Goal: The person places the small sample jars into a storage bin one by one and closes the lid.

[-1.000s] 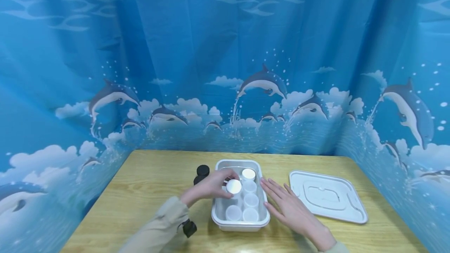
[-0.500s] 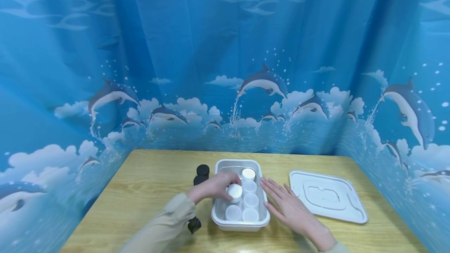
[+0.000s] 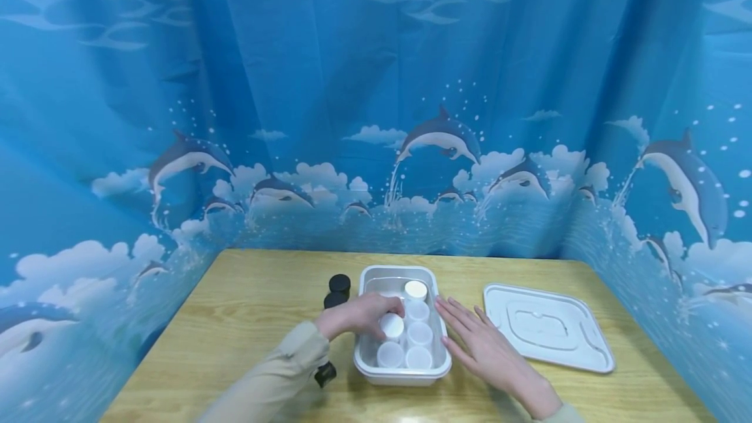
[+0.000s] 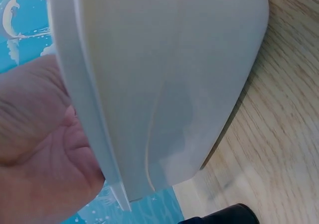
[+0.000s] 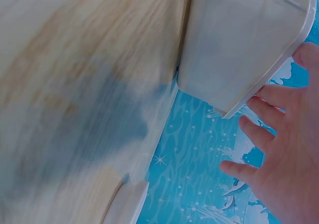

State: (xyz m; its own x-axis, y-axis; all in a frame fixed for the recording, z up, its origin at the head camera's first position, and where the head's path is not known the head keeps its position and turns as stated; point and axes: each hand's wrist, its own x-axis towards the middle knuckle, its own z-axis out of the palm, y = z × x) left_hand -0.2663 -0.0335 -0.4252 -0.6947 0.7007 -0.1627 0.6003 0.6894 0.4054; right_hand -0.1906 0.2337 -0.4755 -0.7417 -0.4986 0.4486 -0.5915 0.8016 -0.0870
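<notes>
A white rectangular box (image 3: pixel 403 380) stands on the table with several round, white-topped jars inside. My left hand (image 3: pixel 361 315) reaches over its left wall and grips a white-lidded jar (image 3: pixel 391 326) in the left row. Its fingertips are partly hidden behind the jar and the hand. Directly in front of that jar is a translucent-topped jar (image 3: pixel 390 355); another white-lidded jar (image 3: pixel 415 290) stands at the back right. My right hand (image 3: pixel 487 351) rests against the box's right rim with straight fingers. In the right wrist view, the thumb and fingertips (image 5: pixel 266 92) meet the rim.
The white lid (image 3: pixel 546 328) of matching shape lies flat on the right of the table. Black-topped cylinders (image 3: pixel 339 284) stand close to the box's left side. A small black object (image 3: pixel 325 374) shows beneath the left sleeve. A blue dolphin-print curtain (image 3: pixel 376 116) surrounds the table.
My left hand has moved the white-lidded jar slightly forward, then down, toward the near side of the box, and still grips it. The right hand has stayed at the rim.
</notes>
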